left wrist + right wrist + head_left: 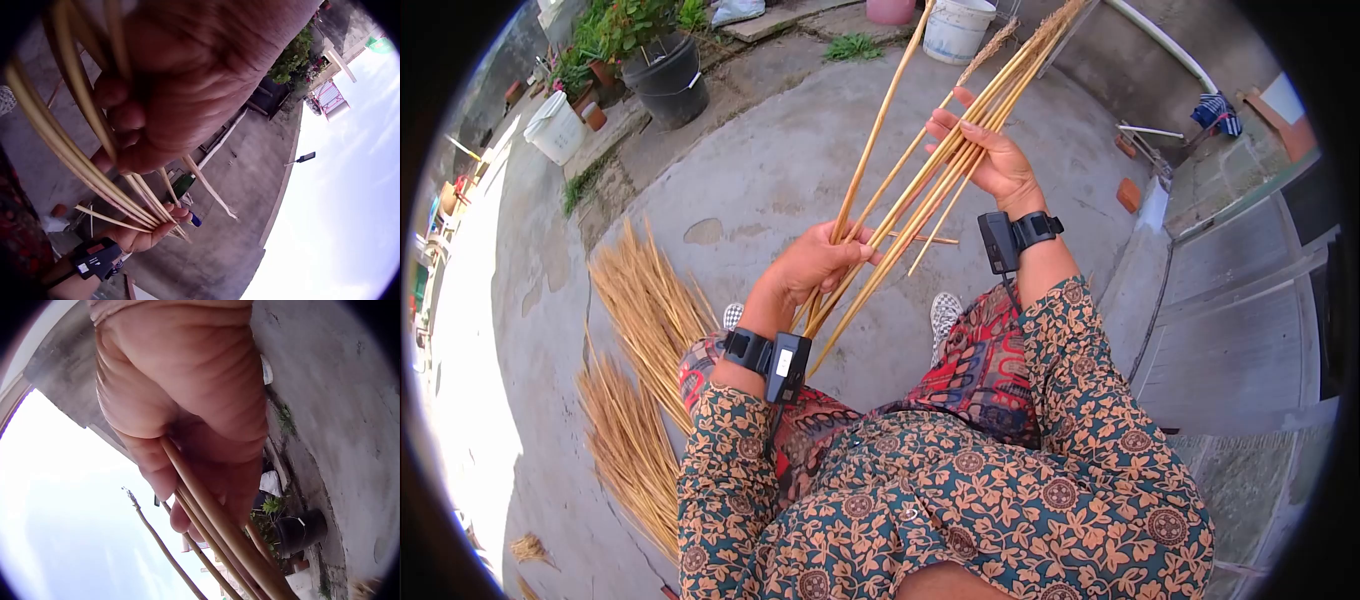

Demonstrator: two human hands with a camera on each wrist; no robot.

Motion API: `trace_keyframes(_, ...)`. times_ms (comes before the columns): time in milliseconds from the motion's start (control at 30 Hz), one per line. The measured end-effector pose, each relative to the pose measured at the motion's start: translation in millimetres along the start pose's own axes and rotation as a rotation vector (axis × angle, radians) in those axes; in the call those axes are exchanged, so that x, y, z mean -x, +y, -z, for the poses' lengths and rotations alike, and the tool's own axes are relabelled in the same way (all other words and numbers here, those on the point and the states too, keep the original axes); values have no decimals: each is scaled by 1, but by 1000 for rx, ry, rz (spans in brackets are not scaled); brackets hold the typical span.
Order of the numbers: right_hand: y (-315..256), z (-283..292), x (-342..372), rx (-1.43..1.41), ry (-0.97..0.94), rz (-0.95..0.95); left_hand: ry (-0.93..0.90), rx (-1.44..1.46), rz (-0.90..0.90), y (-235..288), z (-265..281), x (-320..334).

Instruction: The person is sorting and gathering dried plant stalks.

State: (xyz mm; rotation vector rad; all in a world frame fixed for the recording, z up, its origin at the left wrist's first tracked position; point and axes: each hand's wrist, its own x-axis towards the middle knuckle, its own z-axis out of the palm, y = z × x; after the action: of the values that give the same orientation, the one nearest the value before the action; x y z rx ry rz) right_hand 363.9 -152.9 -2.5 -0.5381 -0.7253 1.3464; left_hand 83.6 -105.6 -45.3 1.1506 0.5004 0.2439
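Observation:
A loose bundle of long straw-coloured stalks [912, 205] slants across in front of the body, feathery tops at the upper right. My left hand [822, 258] grips the stalks near their lower ends, its fingers curled round them in the left wrist view. Further up, my right hand [998, 168] holds the bundle between the thumb, laid across it, and the fingers behind. The stalks [219, 534] pass under the palm in the right wrist view. One thicker stalk [887, 105] stands apart from the others, leaning out of the left hand.
Two heaps of dry stalks [640, 300] lie on the concrete floor [730, 190] at the left. Potted plants in a black bucket [665, 85] and a white bucket [555, 128] stand at the back left. Another white bucket [957, 30] is at the back. A brick [1128, 194] lies at right.

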Motion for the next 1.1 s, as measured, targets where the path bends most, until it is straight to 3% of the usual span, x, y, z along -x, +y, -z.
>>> trace_keyframes(533, -2, 10, -2, 105, 117, -130, 97, -88, 13, -2, 5, -2)
trace_keyframes(767, -2, 25, -2, 41, 200, -77, 391, -317, -129, 4, 31, 3)
trace_keyframes(1000, -3, 32, 2, 46, 337, -42, 430, -271, -203, 8, 54, 11)
trace_keyframes(1100, -4, 42, 1, 40, 367, -51, 460, -87, -318, 15, 51, 16)
